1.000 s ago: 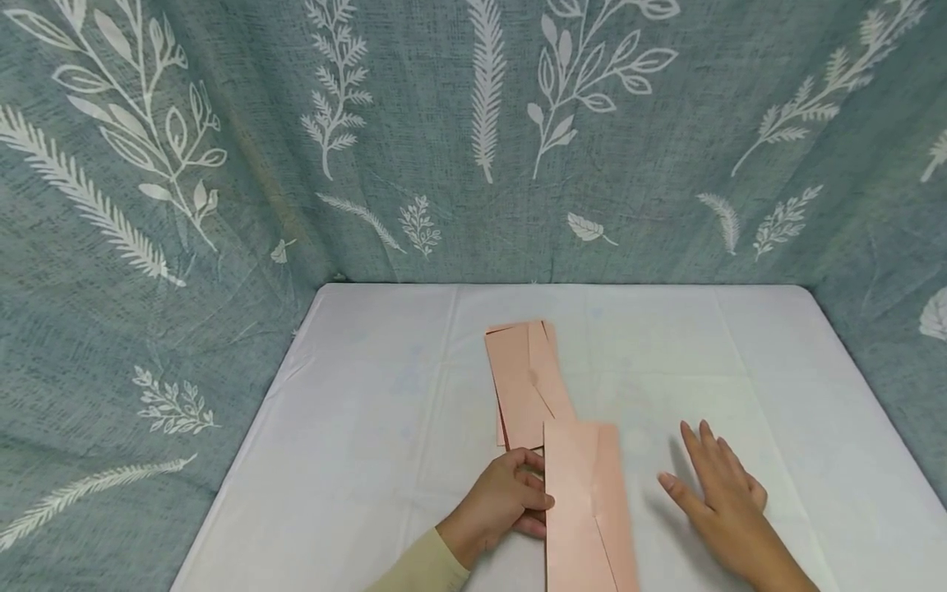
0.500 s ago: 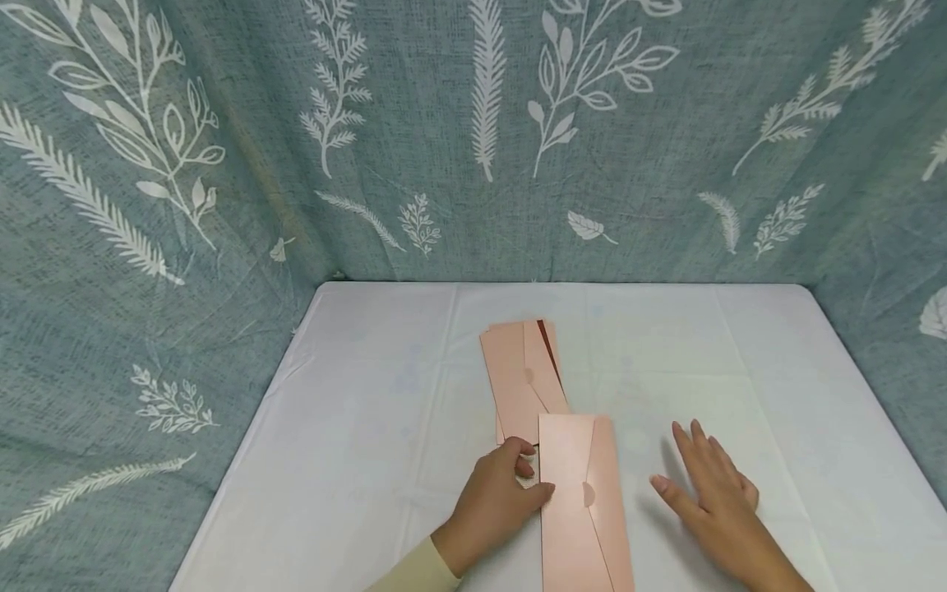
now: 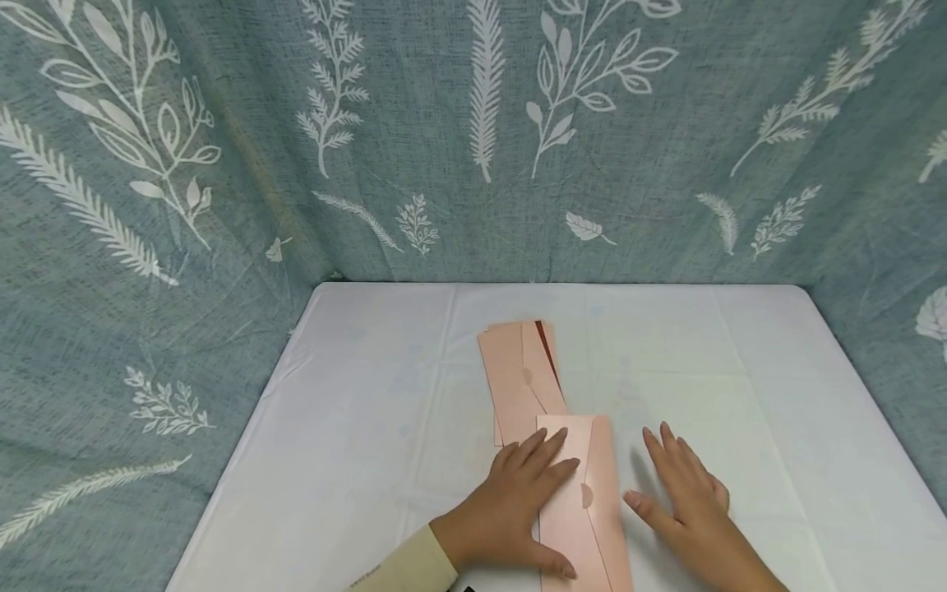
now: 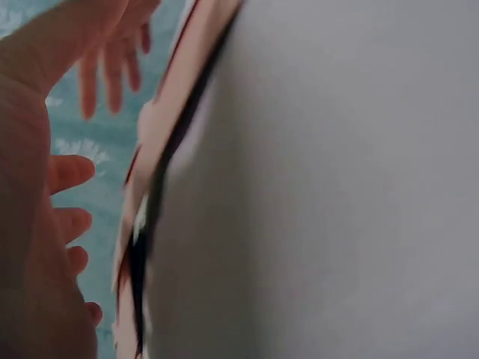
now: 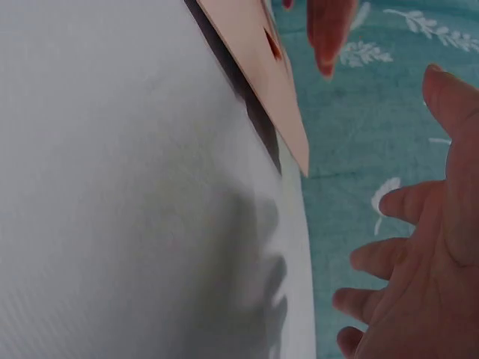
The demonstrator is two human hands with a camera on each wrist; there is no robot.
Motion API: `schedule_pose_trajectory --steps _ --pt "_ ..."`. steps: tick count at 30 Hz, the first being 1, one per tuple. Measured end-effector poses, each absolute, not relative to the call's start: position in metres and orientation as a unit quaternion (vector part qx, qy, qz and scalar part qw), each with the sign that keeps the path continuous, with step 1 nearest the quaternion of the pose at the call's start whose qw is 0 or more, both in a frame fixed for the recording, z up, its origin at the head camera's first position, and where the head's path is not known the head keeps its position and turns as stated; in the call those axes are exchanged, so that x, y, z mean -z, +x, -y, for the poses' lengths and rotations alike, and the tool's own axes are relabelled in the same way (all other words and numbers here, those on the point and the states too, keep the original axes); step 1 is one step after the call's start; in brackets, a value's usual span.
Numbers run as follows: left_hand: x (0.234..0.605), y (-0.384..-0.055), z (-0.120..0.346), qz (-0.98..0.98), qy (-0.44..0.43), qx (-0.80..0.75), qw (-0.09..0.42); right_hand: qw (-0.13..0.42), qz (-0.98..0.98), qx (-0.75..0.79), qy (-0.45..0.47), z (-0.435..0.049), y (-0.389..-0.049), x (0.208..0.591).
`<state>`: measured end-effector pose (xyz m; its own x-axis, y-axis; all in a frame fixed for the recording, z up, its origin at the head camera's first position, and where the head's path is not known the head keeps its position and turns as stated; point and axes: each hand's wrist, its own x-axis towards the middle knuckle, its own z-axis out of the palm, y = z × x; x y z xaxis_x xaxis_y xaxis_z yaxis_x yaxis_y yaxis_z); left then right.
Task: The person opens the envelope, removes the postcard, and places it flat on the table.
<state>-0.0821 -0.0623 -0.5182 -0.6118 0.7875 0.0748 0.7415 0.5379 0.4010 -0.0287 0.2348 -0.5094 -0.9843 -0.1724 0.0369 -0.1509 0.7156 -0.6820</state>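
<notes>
Left hand hovers, fingers spread, over the envelope, right hand splayed beside.

White tbl, lightly creased, far corners rounded. Blue-grn curtain w/ wht leaf prints behind far edge, also along L & R edges.

left hand with fingers outstretched, right hand likewise, both thumbs spread wide

Readable text: none | left sleeve: small marks, illegible
</notes>
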Motion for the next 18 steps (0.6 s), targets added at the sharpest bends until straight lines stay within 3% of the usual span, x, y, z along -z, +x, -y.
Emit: schedule_pose_trajectory --steps 8,18 --pt "0.528 -0.078 0.057 -0.882 0.438 -0.124 0.119 0.020 -0.930 0.352 -0.101 -0.222 -0.026 0.514" --pt "0.532 -0.096 0.058 -0.891 0.423 -0.107 0.124 0.025 -0.929 0.348 -0.128 -0.208 -0.027 0.527"
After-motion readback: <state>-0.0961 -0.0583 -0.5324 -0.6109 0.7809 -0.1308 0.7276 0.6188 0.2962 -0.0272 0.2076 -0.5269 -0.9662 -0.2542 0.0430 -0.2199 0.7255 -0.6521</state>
